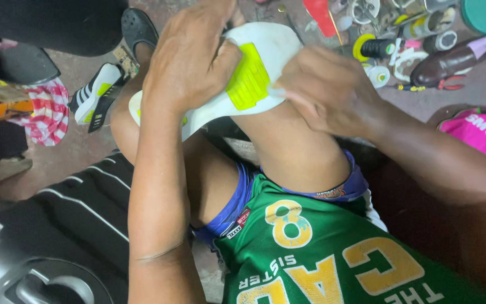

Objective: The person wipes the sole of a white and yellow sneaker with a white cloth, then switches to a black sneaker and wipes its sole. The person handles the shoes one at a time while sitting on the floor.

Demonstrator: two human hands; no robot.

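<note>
Both hands are clamped on the white shoe sole, braced on the knee so it stays put: left hand at 10 o'clock, right hand at 3 o'clock by the yellow patch.

both hands, left hand and right hand, grip a white shoe sole on the knee.
</note>
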